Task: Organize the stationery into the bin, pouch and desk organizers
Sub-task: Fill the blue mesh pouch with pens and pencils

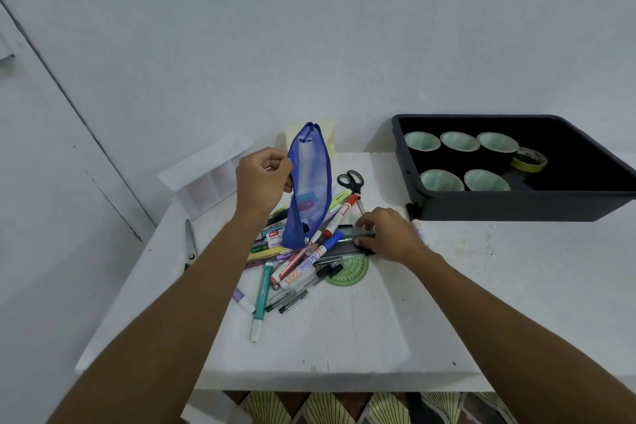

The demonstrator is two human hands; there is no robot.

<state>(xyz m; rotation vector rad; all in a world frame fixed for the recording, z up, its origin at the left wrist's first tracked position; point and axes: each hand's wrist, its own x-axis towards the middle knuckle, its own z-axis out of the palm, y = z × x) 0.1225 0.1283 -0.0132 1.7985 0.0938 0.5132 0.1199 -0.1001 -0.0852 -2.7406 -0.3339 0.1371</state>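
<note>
my left hand (265, 179) pinches the blue pouch (309, 182) upright, just left of my right hand (389, 234), whose fingers grip the black ruler (347, 238) lying crosswise.

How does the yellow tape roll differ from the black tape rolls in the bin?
The yellow tape roll is narrower than the black tape rolls. The yellow tape roll leans tilted; the black tape rolls sit flat, cores facing up. All are in the black bin.

White table (344, 337) w/ plain pale wall (309, 27) behind (patterned floor (327, 408) below).
</note>
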